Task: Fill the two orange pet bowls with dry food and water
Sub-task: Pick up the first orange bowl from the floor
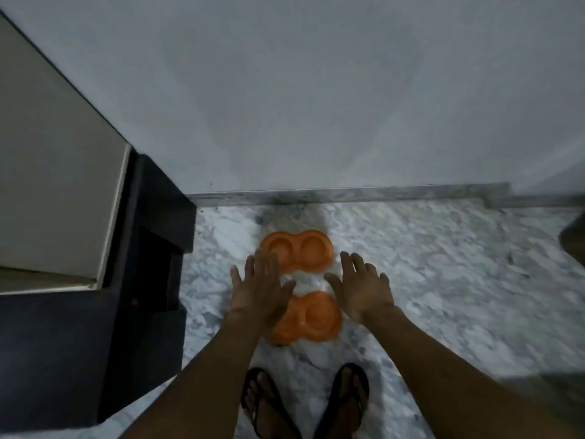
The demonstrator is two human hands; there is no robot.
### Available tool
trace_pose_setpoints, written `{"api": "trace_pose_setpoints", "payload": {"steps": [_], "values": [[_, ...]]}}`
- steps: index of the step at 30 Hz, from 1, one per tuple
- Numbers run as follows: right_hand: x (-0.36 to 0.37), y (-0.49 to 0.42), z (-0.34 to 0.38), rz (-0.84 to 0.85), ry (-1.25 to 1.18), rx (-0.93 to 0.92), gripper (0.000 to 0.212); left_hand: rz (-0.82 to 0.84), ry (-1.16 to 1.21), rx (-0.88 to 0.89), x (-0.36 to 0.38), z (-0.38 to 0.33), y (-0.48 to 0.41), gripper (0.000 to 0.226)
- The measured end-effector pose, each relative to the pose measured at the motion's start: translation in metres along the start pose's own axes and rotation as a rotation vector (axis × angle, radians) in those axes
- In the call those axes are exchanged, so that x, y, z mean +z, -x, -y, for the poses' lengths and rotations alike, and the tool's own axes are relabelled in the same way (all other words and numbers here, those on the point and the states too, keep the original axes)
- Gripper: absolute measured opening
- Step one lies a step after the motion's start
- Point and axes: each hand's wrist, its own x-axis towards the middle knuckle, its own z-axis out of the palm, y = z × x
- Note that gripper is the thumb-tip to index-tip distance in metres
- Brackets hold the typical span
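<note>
Two orange double pet bowls lie on the marble floor, one behind the other. The far bowl (pixel 304 250) sits near the wall, and both its wells look empty. The near bowl (pixel 311 318) lies just ahead of my feet, its left well hidden under my left hand. My left hand (pixel 261 288) hovers palm down, fingers spread, over the gap between the bowls. To the right of the near bowl, my right hand (pixel 364 288) is held the same way, fingers apart. Neither hand holds anything.
A dark cabinet base (pixel 148 280) with a pale unit (pixel 53 185) on it stands at the left, close to the bowls. A white wall (pixel 316 90) with a marble skirting (pixel 348 194) runs behind. My feet in black sandals (pixel 304 403) stand below. A dark object (pixel 574 242) shows at the right edge.
</note>
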Motion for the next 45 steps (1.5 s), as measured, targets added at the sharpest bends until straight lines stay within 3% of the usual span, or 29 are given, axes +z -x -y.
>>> {"api": "trace_pose_setpoints", "payload": {"steps": [9,13,16,19,24,28,35,45], "values": [[0.158,-0.193,-0.043,0.011,-0.156,0.031,0.053,-0.078,0.256,-0.252,0.166,0.032,-0.196,0.063],[0.218,-0.265,-0.059,-0.006,-0.273,0.066,0.058,-0.108,0.493,-0.355,0.227,0.046,-0.266,0.061],[0.248,-0.302,-0.062,-0.079,-0.472,0.194,0.068,-0.14,0.609,-0.417,0.261,0.056,-0.303,0.065],[0.262,-0.325,-0.064,-0.105,-0.563,0.294,0.072,-0.16,0.673,-0.49,0.28,0.061,-0.323,0.063],[0.275,-0.343,-0.068,-0.128,-0.595,0.333,0.052,-0.194,0.724,-0.578,0.289,0.063,-0.338,0.056],[0.271,-0.334,-0.066,-0.122,-0.626,0.377,0.049,-0.169,0.737,-0.61,0.286,0.069,-0.33,0.057],[0.186,-0.247,-0.042,-0.13,-0.688,0.381,0.044,-0.206,0.734,-0.616,0.189,0.062,-0.235,0.057],[-0.083,-0.009,0.015,-0.192,-0.69,0.32,0.045,-0.299,0.799,-0.606,-0.086,0.022,0.008,0.054]]}}
